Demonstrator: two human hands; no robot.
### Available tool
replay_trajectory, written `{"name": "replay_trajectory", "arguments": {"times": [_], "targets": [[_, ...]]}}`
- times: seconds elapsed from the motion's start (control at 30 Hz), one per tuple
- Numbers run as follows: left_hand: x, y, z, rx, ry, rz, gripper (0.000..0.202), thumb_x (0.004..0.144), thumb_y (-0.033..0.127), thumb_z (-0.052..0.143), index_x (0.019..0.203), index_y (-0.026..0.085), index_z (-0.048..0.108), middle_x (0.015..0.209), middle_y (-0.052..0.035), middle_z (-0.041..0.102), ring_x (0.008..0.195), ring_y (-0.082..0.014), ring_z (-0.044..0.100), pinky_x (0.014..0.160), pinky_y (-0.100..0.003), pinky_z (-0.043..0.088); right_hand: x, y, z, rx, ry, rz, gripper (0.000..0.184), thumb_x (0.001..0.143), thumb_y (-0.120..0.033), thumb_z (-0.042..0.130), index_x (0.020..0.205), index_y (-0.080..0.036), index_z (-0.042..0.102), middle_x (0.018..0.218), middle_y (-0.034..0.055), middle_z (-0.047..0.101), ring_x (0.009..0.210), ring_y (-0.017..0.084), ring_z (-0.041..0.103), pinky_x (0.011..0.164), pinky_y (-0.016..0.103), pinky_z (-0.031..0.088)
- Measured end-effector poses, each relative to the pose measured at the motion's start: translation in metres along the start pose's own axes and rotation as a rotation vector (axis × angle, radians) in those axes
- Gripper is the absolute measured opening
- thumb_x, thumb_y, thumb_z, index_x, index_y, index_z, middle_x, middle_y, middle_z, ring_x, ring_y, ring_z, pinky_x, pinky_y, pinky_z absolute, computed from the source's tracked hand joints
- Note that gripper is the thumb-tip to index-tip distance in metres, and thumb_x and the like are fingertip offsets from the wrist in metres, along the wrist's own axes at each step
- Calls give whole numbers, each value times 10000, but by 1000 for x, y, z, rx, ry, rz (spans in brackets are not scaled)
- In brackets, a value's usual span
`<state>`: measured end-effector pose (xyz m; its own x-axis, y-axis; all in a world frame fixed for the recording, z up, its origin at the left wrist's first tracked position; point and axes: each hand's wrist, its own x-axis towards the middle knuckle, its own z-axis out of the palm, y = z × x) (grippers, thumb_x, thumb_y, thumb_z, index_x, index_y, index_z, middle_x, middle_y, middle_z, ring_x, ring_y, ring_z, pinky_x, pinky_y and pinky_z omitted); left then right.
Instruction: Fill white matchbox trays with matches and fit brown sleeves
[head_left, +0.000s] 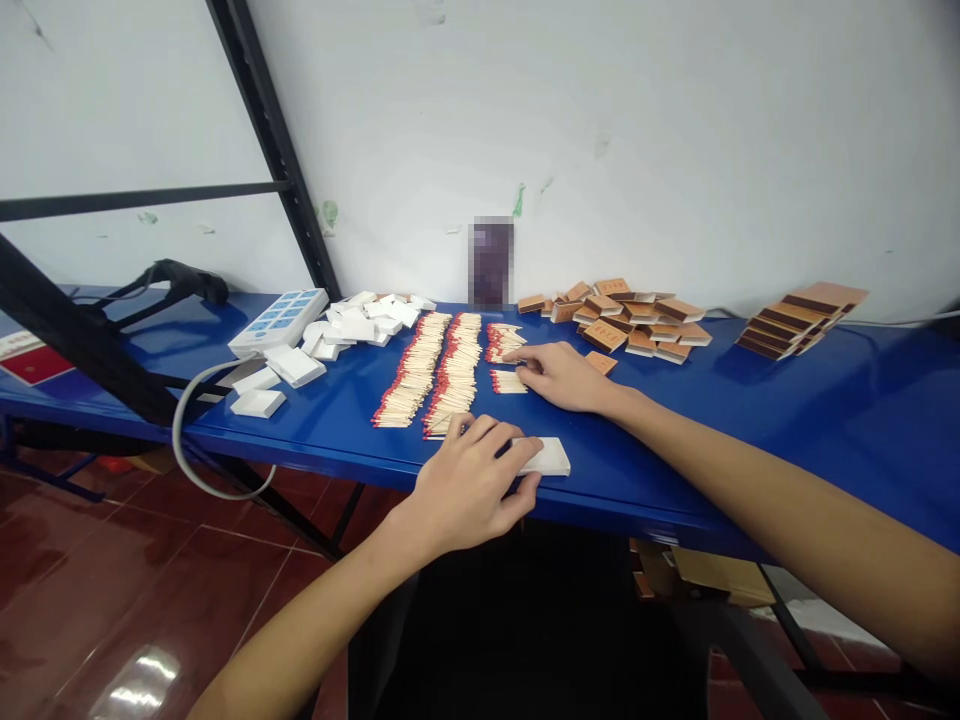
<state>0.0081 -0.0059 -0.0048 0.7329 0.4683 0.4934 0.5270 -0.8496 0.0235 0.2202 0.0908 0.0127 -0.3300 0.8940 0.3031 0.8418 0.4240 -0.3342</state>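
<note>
Near the table's front edge, my left hand (480, 475) has its thumb and index finger on a white matchbox tray (551, 457); its other fingers reach toward the near end of the match rows. My right hand (562, 376) rests beside a small group of red-tipped matches (509, 382), index finger stretched out and apart from the thumb. Its fingertips touch or nearly touch the match ends. Just behind lies another short pile of matches (504, 342). Two long rows of matches, a left row (414, 370) and a right row (454, 370), run toward the wall.
White trays (352, 325) lie heaped at the left by a blue-and-white box (279, 322). Orange matchbox sleeves (630, 315) are piled at back right, with stacked sleeves (799, 318) farther right. A grey cable (180, 440) loops over the front edge. A black frame post (277, 140) stands left.
</note>
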Motion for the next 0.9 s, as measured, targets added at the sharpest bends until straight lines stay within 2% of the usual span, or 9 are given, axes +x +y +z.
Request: {"name": "replay_trajectory", "arguments": {"times": [0.9], "targets": [[0, 0, -2, -6, -6, -10, 265, 970, 300, 469, 1162, 183, 608, 1103, -66, 663, 984, -246, 556, 921, -436, 372, 0, 0, 0, 47, 20, -7, 291, 829, -210, 480, 1003, -178, 712, 620, -14, 589, 588, 146, 504, 605, 257, 327]]}}
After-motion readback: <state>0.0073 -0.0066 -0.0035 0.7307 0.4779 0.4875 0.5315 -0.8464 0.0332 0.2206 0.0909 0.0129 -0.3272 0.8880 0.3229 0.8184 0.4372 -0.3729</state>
